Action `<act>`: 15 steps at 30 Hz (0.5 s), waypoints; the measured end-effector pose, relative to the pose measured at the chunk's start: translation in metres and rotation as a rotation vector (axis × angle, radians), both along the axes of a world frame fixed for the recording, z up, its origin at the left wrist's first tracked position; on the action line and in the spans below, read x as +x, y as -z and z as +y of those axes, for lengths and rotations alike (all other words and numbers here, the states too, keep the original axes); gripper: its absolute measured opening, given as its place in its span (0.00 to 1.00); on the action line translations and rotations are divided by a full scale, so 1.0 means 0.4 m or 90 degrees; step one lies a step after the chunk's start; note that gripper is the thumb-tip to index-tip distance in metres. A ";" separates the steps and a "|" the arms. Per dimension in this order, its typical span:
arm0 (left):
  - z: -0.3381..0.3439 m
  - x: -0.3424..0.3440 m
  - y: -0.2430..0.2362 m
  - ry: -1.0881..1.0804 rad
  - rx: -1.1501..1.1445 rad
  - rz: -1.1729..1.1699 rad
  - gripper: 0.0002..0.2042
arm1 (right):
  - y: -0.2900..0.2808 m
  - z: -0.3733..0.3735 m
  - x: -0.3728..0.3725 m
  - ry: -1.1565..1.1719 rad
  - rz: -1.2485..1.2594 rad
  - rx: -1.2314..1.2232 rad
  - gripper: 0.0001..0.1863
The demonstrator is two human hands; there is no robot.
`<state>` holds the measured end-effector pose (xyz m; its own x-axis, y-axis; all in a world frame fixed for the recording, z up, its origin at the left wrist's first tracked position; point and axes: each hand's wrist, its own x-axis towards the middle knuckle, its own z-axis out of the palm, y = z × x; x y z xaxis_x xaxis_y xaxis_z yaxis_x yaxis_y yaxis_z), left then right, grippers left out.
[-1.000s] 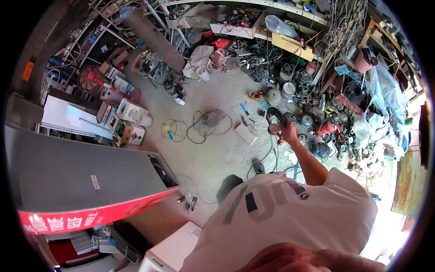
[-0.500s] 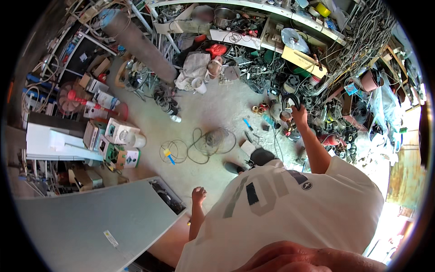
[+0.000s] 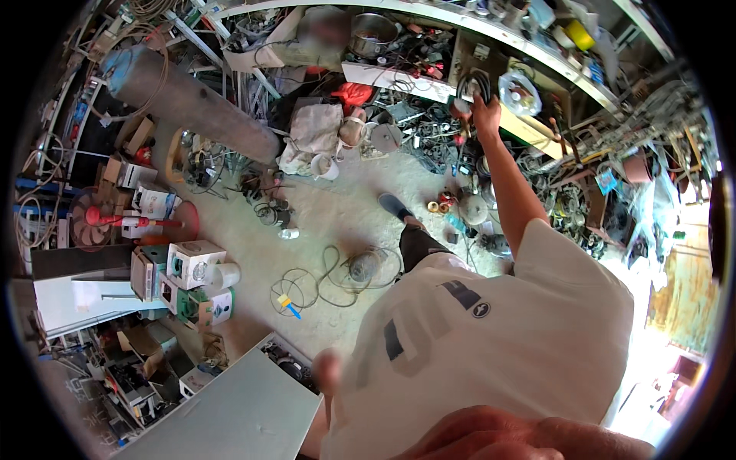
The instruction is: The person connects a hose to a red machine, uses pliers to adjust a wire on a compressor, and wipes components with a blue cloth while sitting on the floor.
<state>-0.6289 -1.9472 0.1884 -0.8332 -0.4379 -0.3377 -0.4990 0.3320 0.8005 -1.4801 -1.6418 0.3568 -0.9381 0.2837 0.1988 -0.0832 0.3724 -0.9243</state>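
My right hand (image 3: pixel 486 116) is stretched far forward and closed round a coiled black cable (image 3: pixel 477 83). Beside the coil hangs a small reddish-brown round piece (image 3: pixel 461 108); whether it is joined to the cable I cannot tell. Hand and cable are above the cluttered heap, just left of a clear plastic bag (image 3: pixel 520 93) lying by a yellow box. My left hand (image 3: pixel 328 371) hangs low beside my shirt, near the corner of a big grey panel-like cabinet (image 3: pixel 222 406). Motion smears its fingers.
A thin cable (image 3: pixel 331 264) lies looped on the floor, beside a yellow-and-blue brush-like piece (image 3: pixel 290 305). To the left lean a large gas cylinder (image 3: pixel 195 103) and a red fan (image 3: pixel 96 217). A metal pot (image 3: pixel 373 35) sits on the far shelf.
My right hand has moved farther forward and slightly left with the coiled cable, up toward the shelf. One foot has stepped ahead. My left hand has come back closer to my body.
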 end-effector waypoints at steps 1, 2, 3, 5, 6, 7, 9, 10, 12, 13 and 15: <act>0.013 -0.014 0.012 0.082 -0.304 0.045 0.08 | 0.007 -0.049 -0.067 -0.002 0.006 -0.079 0.15; 0.021 -0.044 0.016 0.170 -0.606 0.078 0.08 | 0.030 -0.100 -0.157 -0.003 -0.009 -0.125 0.17; 0.020 -0.082 0.003 0.175 -0.519 0.008 0.07 | 0.036 -0.158 -0.247 -0.030 0.025 -0.171 0.16; 0.001 -0.171 -0.012 0.182 -0.378 -0.108 0.07 | 0.075 -0.250 -0.396 -0.054 0.050 -0.251 0.14; -0.011 -0.225 -0.023 0.192 -0.377 -0.118 0.07 | 0.095 -0.284 -0.470 -0.032 0.010 -0.257 0.12; -0.022 -0.279 -0.031 0.214 -0.414 -0.115 0.07 | 0.117 -0.310 -0.546 -0.022 -0.004 -0.258 0.12; -0.049 -0.373 -0.058 0.298 -0.595 -0.101 0.08 | 0.169 -0.344 -0.661 -0.005 -0.079 -0.388 0.12; -0.056 -0.413 -0.071 0.356 -0.765 -0.091 0.08 | 0.198 -0.364 -0.706 0.026 -0.074 -0.458 0.11; -0.093 -0.495 -0.105 0.385 -0.951 -0.080 0.09 | 0.240 -0.392 -0.783 0.044 -0.111 -0.432 0.10; -0.138 -0.526 -0.134 0.325 -0.760 -0.029 0.09 | 0.250 -0.389 -0.807 0.040 -0.116 -0.395 0.09; -0.206 -0.574 -0.174 0.164 -0.400 -0.106 0.08 | 0.260 -0.387 -0.836 0.022 -0.123 -0.389 0.08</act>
<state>-0.8586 -2.0297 0.2581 -0.8960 -0.3873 -0.2171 -0.4413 0.8311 0.3384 -1.8145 -1.7965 0.2527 -0.9292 0.3228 -0.1800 0.1089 -0.2263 -0.9680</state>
